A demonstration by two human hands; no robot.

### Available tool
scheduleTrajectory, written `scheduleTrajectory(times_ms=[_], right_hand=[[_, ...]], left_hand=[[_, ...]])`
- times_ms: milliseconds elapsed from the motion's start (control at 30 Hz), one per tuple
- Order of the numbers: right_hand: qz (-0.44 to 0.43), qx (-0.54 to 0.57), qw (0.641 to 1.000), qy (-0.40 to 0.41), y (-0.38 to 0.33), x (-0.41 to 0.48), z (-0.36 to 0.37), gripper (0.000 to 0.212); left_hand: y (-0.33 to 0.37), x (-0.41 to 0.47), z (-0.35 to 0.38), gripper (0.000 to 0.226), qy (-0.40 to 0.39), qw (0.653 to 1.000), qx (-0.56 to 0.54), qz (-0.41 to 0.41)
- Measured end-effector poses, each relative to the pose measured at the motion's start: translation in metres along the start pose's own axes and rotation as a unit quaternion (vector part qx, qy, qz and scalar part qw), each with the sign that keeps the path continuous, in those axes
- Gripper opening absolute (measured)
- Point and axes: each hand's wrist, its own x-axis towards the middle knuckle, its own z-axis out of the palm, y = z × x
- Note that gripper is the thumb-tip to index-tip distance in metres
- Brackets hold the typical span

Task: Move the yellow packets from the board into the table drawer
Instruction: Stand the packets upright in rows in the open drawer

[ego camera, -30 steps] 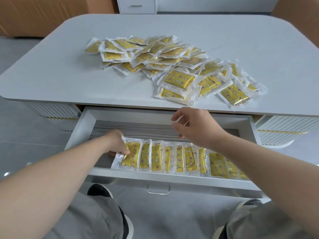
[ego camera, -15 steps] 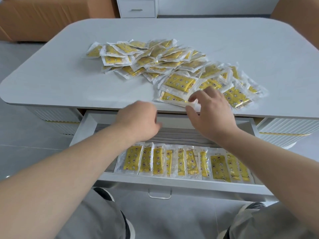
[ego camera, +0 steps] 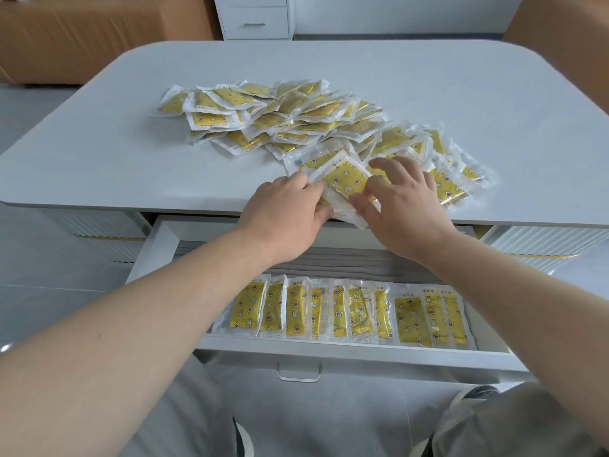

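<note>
A heap of yellow packets (ego camera: 290,117) in clear wrappers spreads across the white table top (ego camera: 99,153). At the near table edge both hands hold one packet (ego camera: 346,181) that is tilted up off the heap. My left hand (ego camera: 290,212) grips its left end and my right hand (ego camera: 402,206) pinches its right side with thumb and fingers. Below, the open drawer (ego camera: 346,352) holds a row of several yellow packets (ego camera: 349,311) standing side by side along its front.
The drawer sticks out toward me over my knees, with a metal handle (ego camera: 298,374) on its front. A white cabinet (ego camera: 255,16) and a brown sofa (ego camera: 82,37) stand beyond the table. The drawer's rear part shows bare grey lining (ego camera: 346,263).
Both hands rose from the drawer to the table edge. They have taken hold of a packet at the near side of the heap and tipped it up.
</note>
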Motion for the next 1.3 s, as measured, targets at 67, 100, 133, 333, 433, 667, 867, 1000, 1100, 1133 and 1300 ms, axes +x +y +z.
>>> scheduleTrajectory(times_ms=[67, 100, 133, 333, 433, 667, 867, 1000, 1100, 1133, 1300], right_hand=[[0.0, 0.005, 1.0, -0.006, -0.003, 0.0, -0.002, 0.043], [0.003, 0.006, 1.0, -0.01, -0.005, -0.001, -0.001, 0.041], [0.01, 0.008, 1.0, -0.01, -0.008, -0.002, 0.0, 0.037], [0.056, 0.061, 0.996, -0.017, -0.019, -0.006, 0.0, 0.039], [0.063, 0.067, 0.996, -0.01, -0.018, -0.007, 0.0, 0.044], [0.105, 0.213, 0.971, -0.019, -0.022, -0.004, -0.008, 0.047], [0.126, 0.264, 0.956, 0.015, -0.027, -0.004, -0.016, 0.042], [0.139, 0.325, 0.935, -0.008, -0.035, -0.009, -0.013, 0.031], [0.153, 0.385, 0.908, -0.054, -0.043, -0.014, -0.009, 0.02], [0.156, 0.398, 0.901, -0.073, -0.045, -0.016, -0.007, 0.015], [0.158, 0.433, 0.877, -0.137, -0.06, -0.026, 0.007, 0.029]], left_hand=[[0.0, -0.001, 0.003, 0.045, 0.018, 0.999, -0.035, -0.029], [-0.001, -0.001, 0.005, 0.045, 0.027, 0.997, -0.054, -0.044], [-0.001, -0.001, 0.007, 0.043, 0.034, 0.995, -0.071, -0.057], [0.001, 0.0, 0.01, 0.044, 0.054, 0.984, -0.1, -0.134], [-0.004, 0.002, 0.01, 0.062, 0.043, 0.978, -0.124, -0.162], [-0.004, 0.004, 0.013, 0.062, 0.094, 0.946, -0.268, -0.156], [-0.026, -0.005, -0.014, 0.019, 0.009, 0.915, -0.379, -0.14], [-0.064, -0.021, -0.038, 0.011, -0.16, 0.923, -0.327, -0.125], [-0.09, -0.035, -0.033, 0.01, -0.292, 0.924, -0.206, -0.138], [-0.095, -0.039, -0.026, 0.01, -0.321, 0.922, -0.164, -0.144], [-0.115, -0.052, 0.025, 0.011, -0.392, 0.904, -0.063, -0.157]])
